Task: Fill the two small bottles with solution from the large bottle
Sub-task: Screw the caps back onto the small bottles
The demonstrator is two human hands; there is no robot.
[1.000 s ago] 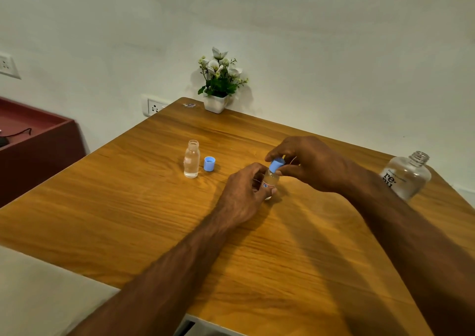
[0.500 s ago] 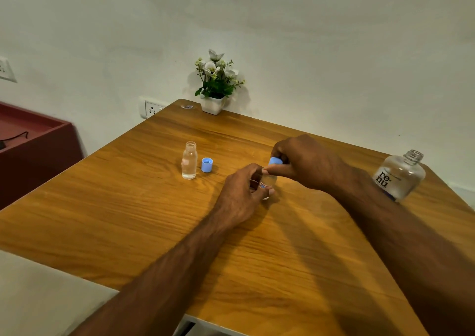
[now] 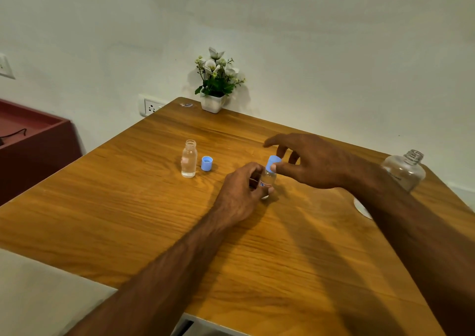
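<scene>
One small clear bottle (image 3: 189, 159) stands uncapped on the wooden table (image 3: 128, 207), holding clear liquid, with its blue cap (image 3: 207, 163) lying beside it on the right. My left hand (image 3: 241, 194) grips the second small bottle (image 3: 267, 180) near the table's middle. A blue cap (image 3: 274, 163) sits on that bottle's neck. My right hand (image 3: 308, 159) hovers over it, thumb tip touching the cap, the other fingers spread and lifted. The large clear bottle (image 3: 404, 170) stands uncapped at the right, behind my right forearm.
A white pot of artificial flowers (image 3: 214, 86) sits at the table's far edge against the wall. A dark red cabinet (image 3: 33, 140) stands to the left. A white round object (image 3: 361, 207) peeks from under my right forearm.
My right hand's fingers have opened away from the blue cap, which it was pinching and turning on the bottle. My left hand keeps its grip on the bottle.
</scene>
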